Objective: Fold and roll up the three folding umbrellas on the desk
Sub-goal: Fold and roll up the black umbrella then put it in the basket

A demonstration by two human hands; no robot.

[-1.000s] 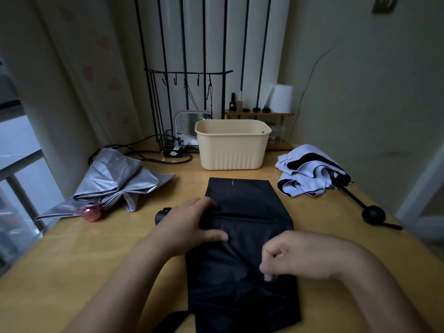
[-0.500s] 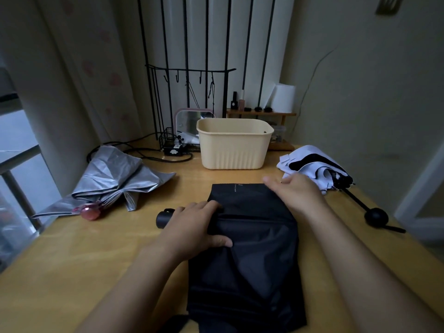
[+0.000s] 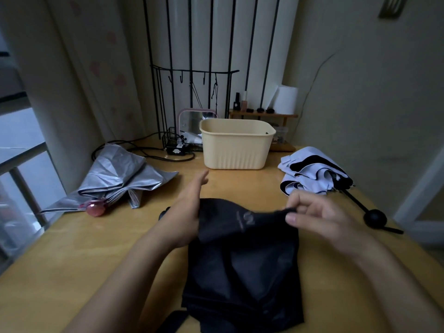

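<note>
The black umbrella (image 3: pixel 242 265) lay in the middle of the near part of the smooth yellow wooden desk (image 3: pixel 72 260), its thin matte cloth spread in a long, softly creased slab running away from the person. To the left sat a silver umbrella (image 3: pixel 120 176), shiny and crumpled into sharp folds, with a rounded pink handle (image 3: pixel 95 208). To the right lay a white and black umbrella (image 3: pixel 312 174) bunched in loose pleats, its thin shaft ending in a black ball handle (image 3: pixel 374 218). A cream plastic basket (image 3: pixel 236 145) with a ribbed lower wall stood behind them. Half a second earlier the cloth had lain flat as a rectangle, with the left hand curled over its left edge and the right hand resting flat on the far right corner. Now the left hand (image 3: pixel 189 207) was opened out, fingers straight and pointing toward the basket, its inner side against the cloth's left edge. The right hand (image 3: pixel 314 217) pinched the far corner between thumb and fingers and had raised it off the desk and drawn it back. The far end now humped up in a curved fold, showing a small pale printed mark.
</note>
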